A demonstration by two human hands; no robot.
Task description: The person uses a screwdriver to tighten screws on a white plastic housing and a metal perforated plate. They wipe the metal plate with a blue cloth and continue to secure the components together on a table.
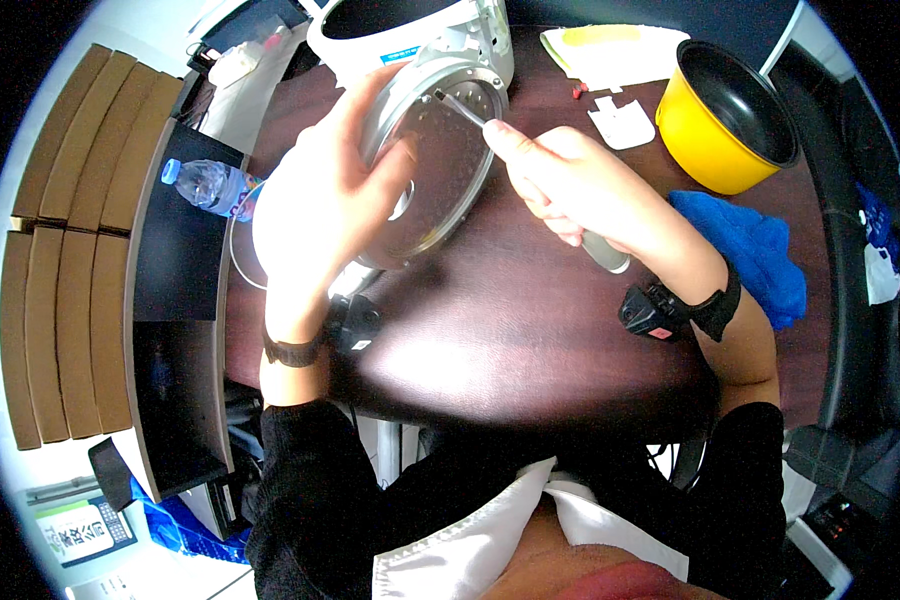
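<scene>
A white rice cooker (370, 62) stands at the far side of the table with its lid (446, 176) tipped open toward me. The lid's inner side is metallic with a pale rim. My left hand (332, 165) holds the lid at its left edge, fingers along the rim and thumb over the inner face. In my right hand (560, 175) is a slim tool (464, 108) with a light shaft and a pale grey handle, its small dark tip at the upper part of the lid's inner side. I cannot make out the tip's exact kind.
A yellow inner pot (705, 140) with a black inside stands at the right, beside a blue cloth (745, 250). Behind are a yellow-white cloth (610, 52) and a white piece (623, 122). A plastic bottle (208, 186) stands left, near stacked cardboard boxes (75, 240).
</scene>
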